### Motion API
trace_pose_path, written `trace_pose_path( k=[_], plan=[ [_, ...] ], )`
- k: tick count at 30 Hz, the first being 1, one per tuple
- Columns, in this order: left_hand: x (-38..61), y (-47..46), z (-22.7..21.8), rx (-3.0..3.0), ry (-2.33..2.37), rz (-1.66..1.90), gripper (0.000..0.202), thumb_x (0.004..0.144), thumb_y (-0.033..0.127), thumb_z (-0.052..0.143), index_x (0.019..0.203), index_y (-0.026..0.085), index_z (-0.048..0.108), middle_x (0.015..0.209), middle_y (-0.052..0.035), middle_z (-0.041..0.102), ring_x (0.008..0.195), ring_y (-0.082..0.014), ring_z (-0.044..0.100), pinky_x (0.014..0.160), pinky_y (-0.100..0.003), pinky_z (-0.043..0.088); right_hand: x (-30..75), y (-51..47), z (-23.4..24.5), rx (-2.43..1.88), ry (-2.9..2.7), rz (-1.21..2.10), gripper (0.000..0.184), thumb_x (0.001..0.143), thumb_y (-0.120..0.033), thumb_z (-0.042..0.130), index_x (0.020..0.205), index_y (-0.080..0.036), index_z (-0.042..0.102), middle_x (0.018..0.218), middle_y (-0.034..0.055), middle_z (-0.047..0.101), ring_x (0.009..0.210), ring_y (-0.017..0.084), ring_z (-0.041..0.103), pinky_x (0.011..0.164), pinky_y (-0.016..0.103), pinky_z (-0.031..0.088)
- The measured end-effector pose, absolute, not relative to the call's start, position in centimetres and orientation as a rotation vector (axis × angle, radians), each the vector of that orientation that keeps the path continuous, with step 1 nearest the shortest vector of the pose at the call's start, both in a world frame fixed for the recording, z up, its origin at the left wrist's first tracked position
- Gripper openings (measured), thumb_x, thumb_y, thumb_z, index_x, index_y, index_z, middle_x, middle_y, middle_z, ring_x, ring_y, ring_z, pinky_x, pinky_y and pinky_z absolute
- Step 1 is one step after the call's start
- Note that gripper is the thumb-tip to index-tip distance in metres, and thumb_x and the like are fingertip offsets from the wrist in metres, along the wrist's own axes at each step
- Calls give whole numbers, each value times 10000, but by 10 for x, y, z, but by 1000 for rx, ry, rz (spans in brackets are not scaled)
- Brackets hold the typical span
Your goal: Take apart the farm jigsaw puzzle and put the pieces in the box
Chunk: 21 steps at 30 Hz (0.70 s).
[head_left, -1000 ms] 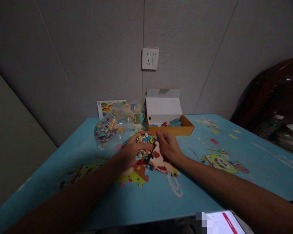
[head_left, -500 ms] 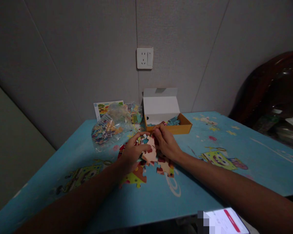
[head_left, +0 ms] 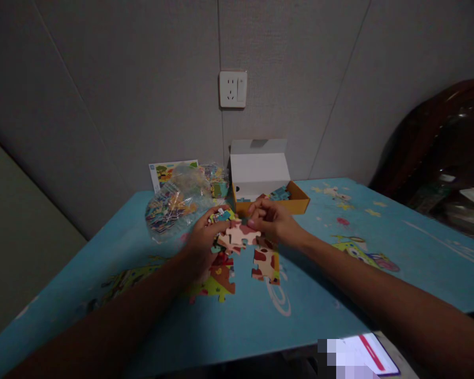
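Observation:
My left hand (head_left: pixel 205 239) grips several jigsaw puzzle pieces, a colourful one (head_left: pixel 223 216) among them, above the table. A pale pink puzzle piece with brown patches (head_left: pixel 242 234) lies between both hands, its right end pinched by the thumb and fingers of my right hand (head_left: pixel 274 221). Below the right hand, joined brown-and-cream pieces (head_left: pixel 266 260) rest on the table. Another joined part, green and brown (head_left: pixel 217 284), lies below my left hand and is partly hidden by it.
An open orange and white box (head_left: pixel 274 206) holding blue pieces stands by the wall. Left of it are a clear plastic bag of pieces (head_left: pixel 169 210) and a picture card (head_left: pixel 160 173). A lit phone (head_left: pixel 369 352) is below the table's front edge.
The pink piece has turned from upright to more sideways. My right hand has shifted slightly right, uncovering more of the joined brown-and-cream pieces. My left hand has tilted, with colourful pieces showing in it.

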<state>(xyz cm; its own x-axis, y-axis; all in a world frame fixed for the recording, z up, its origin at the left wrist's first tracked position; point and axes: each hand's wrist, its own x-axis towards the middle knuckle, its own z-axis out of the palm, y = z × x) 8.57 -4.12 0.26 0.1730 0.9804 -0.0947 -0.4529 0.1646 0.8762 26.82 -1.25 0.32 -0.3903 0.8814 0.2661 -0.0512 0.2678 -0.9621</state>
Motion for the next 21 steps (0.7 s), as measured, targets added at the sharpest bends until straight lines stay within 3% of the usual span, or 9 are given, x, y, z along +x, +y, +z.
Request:
trace_pose_path(
  k=[6,11,14,17,21],
  plan=[
    [86,-46,2,1027,588,1119,683,686,222,694,1312,238,421,924,-57,673,666,-180,654,603,-296,536,256,-22,0,-785,-1740,1087,296,734,-294,716,868,-211,465,632,-55,543,563,105,508,577,258,421],
    [82,-46,-5,1564,794,1226,566,641,88,683,1175,206,535,1086,-49,641,948,-203,630,855,-303,494,279,-17,21,-1098,-2165,635,276,758,-388,691,898,-190,559,797,32,637,713,170,589,650,302,432],
    [77,-44,-6,1902,803,1195,502,665,47,612,1144,193,574,1130,-48,626,1001,-196,609,902,-284,462,301,-15,31,-1408,-2483,331,543,628,-492,768,1048,-179,625,969,100,662,868,263,613,716,346,435],
    [74,-40,-9,2079,810,1017,484,664,35,564,1124,181,595,1064,-42,648,930,-186,626,831,-268,481,317,-13,29,-1589,-2625,306,807,523,-547,799,1191,-151,583,1122,160,616,963,320,602,773,377,448],
    [75,-35,-13,2148,835,933,505,638,27,542,1116,177,605,1084,-39,654,971,-197,620,862,-277,472,322,-10,22,-1607,-2647,459,796,523,-546,791,1172,-134,584,1115,159,611,942,297,601,774,364,460]
  ],
)
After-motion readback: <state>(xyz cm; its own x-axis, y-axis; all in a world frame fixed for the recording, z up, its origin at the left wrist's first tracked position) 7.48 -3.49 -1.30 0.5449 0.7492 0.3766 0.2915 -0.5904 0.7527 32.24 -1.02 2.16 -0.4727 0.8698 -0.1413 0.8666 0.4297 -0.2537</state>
